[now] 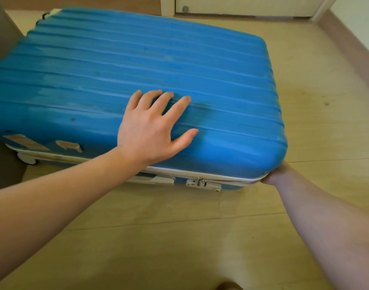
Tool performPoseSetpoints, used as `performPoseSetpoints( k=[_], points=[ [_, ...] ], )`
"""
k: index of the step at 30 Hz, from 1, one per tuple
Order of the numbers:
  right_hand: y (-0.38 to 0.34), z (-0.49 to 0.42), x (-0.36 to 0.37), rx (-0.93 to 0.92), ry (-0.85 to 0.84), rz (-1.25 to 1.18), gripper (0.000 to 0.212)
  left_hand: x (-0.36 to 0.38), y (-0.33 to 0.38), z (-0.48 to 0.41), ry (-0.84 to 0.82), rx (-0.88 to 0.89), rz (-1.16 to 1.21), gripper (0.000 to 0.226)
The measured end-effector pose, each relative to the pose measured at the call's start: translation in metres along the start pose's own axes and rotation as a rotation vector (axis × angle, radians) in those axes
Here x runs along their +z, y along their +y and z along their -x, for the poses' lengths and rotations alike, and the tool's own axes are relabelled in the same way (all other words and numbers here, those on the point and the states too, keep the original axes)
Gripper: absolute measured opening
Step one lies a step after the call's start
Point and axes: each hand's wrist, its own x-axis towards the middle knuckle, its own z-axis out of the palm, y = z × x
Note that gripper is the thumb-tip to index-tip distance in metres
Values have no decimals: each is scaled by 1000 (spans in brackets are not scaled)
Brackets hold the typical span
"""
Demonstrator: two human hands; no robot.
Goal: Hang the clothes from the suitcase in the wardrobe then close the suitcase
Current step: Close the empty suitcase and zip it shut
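The blue ribbed suitcase [137,59] lies flat on the wooden floor [309,126], its lid down on the lower shell. The left hand [147,132] rests palm-down on the lid near the front edge, its fingers [177,107] straight and spread apart, thumb out to the side. The right hand [278,174] is at the front right corner of the case, touching the white zip seam [231,177] that runs between the two shells. Its fingers are hidden behind the corner, so whether they pinch anything cannot be told.

On the front side, below the seam, sit a white lock [200,182] with zip pulls at it and, just left of it, a white carry handle [158,180], partly behind the left forearm. A white wheel [27,159] shows at the front left corner, and pale worn patches [68,144] mark the lid's edge nearby. Beyond the case stands a pale door [242,5], and a skirting board [346,42] runs along the right wall.
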Motion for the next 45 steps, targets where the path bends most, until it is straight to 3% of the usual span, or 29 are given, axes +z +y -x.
performPoseSetpoints(
  k=[2,9,13,15,17,20,22,25,33,39,42,45],
  points=[
    [0,-1,1,13,50,-9,30,1,-2,-4,4,10,16,59],
    [29,11,5,26,155,-5,17,12,-39,-31,25,177,106,61],
    [59,30,2,77,-93,47,22,14,-77,-37,-53,230,242,66],
    [70,38,-4,179,-263,155,15,3,-79,-50,-131,81,330,69],
    [76,38,-11,256,-300,220,15,-2,-68,-75,-193,-109,271,69],
    [64,33,-10,192,-141,-37,16,-9,-17,-102,-310,-8,227,78],
    [48,26,-4,68,-23,-199,18,-9,25,-105,-499,55,272,90],
    [38,20,7,-5,53,-194,24,-7,72,-92,-766,148,132,103],
    [59,22,-7,104,-17,-29,28,-25,52,-62,-765,228,64,98],
    [25,9,-9,-259,349,36,36,-43,29,-48,-792,188,119,97],
    [3,10,3,-305,239,-39,22,-37,46,-55,-716,38,192,103],
    [-13,11,9,-260,162,-147,21,-28,69,-52,-751,105,57,111]
  ],
)
